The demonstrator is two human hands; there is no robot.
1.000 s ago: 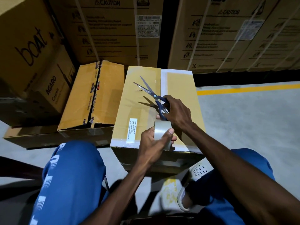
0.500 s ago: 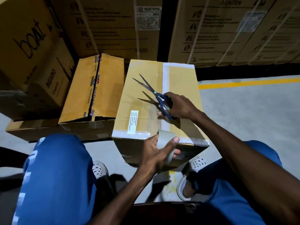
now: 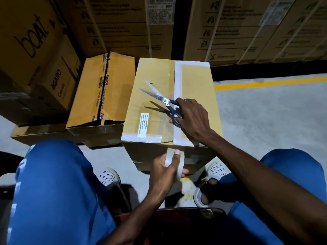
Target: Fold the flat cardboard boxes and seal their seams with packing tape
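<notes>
The left hand [image 3: 163,171] is gripping the tape roll [image 3: 174,163], thumb across its outer face and fingers curled behind it. The roll is now sitting against the near side wall of the cardboard box [image 3: 155,96], below the top edge; half a second ago it was level with that edge, and a second ago it was resting on the top. The right hand [image 3: 192,119] is holding the scissors [image 3: 161,99] by the blue handles, fingers through the loops, blades parted and pointing away over the box top. The blades are standing less widely parted than in the earlier frames. A white tape strip [image 3: 178,82] is running along the centre seam of the box, with further strips along the near and far edges. The box is standing on the floor [image 3: 265,117] between the person's knees. A second taped box [image 3: 100,91] is lying just beside it on the left, and large stacked cartons [image 3: 247,29] are standing behind.
</notes>
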